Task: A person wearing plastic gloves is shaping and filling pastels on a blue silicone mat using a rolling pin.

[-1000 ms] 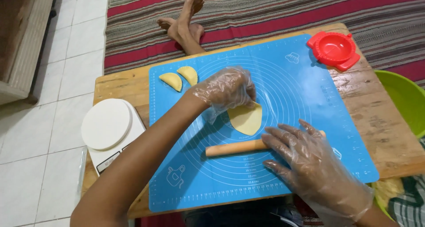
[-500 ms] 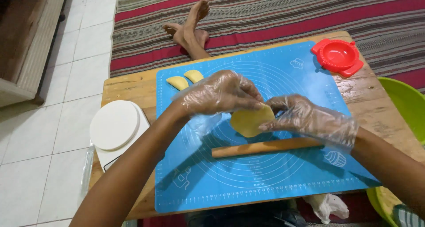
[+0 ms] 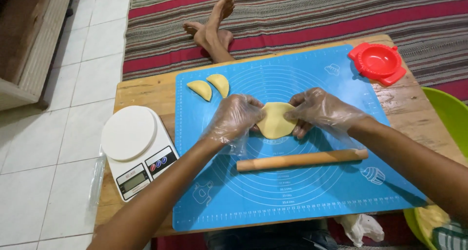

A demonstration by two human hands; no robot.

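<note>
Both my hands wear clear plastic gloves. My left hand and my right hand hold a flat round of yellow dough between them, just above the blue silicone mat. Each hand grips one edge of the round. A wooden rolling pin lies on the mat right below my hands. Two folded half-moon dough pieces rest at the mat's far left corner.
A red round dumpling press sits at the mat's far right corner. A white kitchen scale stands on the wooden table left of the mat. A green bowl is at the right edge. Someone's bare feet rest on the striped rug beyond.
My right hand came off the rolling pin and joined my left hand on the dough round, which is now lifted between both hands. The pin has stayed on the mat.
</note>
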